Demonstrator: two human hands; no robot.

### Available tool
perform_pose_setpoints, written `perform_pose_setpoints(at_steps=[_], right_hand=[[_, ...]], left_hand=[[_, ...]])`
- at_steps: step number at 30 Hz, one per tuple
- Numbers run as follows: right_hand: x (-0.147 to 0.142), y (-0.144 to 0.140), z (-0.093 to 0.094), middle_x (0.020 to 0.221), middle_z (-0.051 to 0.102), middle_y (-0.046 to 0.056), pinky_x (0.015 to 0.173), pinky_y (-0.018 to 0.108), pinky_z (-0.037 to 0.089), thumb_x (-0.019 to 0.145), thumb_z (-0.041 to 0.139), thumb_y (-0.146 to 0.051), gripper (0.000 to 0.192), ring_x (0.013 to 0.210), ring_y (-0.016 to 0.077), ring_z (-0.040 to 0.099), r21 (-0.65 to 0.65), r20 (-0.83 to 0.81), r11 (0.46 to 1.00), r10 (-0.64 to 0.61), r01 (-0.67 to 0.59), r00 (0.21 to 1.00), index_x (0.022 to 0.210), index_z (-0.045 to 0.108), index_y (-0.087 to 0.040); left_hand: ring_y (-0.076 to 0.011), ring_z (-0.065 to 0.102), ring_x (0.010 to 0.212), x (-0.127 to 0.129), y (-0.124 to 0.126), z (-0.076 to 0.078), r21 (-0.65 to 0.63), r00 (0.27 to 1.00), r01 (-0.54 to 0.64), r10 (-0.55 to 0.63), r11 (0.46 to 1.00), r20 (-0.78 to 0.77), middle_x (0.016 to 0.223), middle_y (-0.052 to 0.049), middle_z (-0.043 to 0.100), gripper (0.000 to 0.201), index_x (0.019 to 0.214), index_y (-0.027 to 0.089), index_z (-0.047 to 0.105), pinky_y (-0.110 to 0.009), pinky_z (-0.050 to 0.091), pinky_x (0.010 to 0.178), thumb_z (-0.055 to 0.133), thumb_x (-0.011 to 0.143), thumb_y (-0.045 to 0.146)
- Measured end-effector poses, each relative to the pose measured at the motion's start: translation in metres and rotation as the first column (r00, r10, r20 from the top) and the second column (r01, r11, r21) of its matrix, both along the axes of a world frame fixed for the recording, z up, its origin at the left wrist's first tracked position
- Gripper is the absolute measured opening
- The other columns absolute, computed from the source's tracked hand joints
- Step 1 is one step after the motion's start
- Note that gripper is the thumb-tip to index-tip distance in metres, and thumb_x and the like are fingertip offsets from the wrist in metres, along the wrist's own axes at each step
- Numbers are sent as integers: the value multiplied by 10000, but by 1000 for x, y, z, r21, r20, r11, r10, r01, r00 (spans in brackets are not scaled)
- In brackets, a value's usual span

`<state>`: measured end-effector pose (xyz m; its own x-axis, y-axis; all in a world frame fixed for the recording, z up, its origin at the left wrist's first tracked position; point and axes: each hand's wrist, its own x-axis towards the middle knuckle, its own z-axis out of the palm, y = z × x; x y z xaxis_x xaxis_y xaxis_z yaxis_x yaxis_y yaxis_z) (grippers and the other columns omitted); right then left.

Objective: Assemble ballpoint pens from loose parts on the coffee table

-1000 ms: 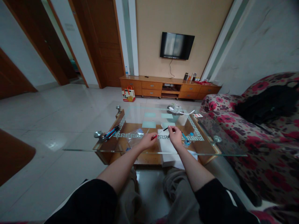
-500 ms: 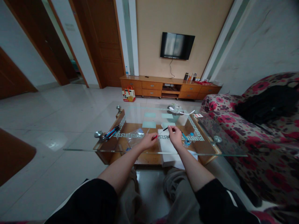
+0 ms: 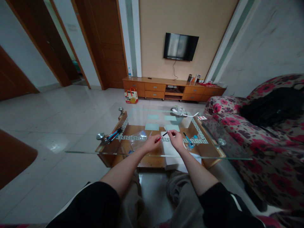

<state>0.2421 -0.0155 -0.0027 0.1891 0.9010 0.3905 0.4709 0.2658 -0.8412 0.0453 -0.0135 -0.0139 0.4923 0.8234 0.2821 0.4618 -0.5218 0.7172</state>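
Now the right hand (image 3: 176, 140) has slid closer to the left hand (image 3: 150, 143), leaving a blue pen (image 3: 188, 139) lying on the clear glass worktop (image 3: 95, 145). Both hands' fingers pinch a thin red-and-black pen (image 3: 161, 137) over the glass, so its two parts look nearly joined.

No legible text; print on paper bag (image 3: 131, 96) too small.
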Motion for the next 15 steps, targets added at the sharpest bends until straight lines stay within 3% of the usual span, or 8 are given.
perform_pose_setpoints(at_steps=[5, 15], right_hand=[[-2, -1, -2, 786, 720, 66, 690, 305, 470, 869, 566, -515, 377, 696, 195, 611, -21, 38, 998, 59, -59, 998, 833, 713, -169], [-4, -3, -1, 812, 725, 65, 680, 293, 473, 860, 573, -480, 346, 696, 184, 612, -23, 32, 992, 128, -128, 991, 856, 715, -165]], left_hand=[[-138, 538, 656, 0, 1, -2, -7, 999, -18, 18, 1000, 28, 732, 14, 614, 271, 1111, 176, 634, -235, 402, 656, 543, 876, 277], [-119, 492, 590, -1, 0, -1, -29, 999, -30, 31, 999, 42, 656, 71, 537, 165, 1025, 212, 541, -216, 354, 608, 557, 886, 300]])
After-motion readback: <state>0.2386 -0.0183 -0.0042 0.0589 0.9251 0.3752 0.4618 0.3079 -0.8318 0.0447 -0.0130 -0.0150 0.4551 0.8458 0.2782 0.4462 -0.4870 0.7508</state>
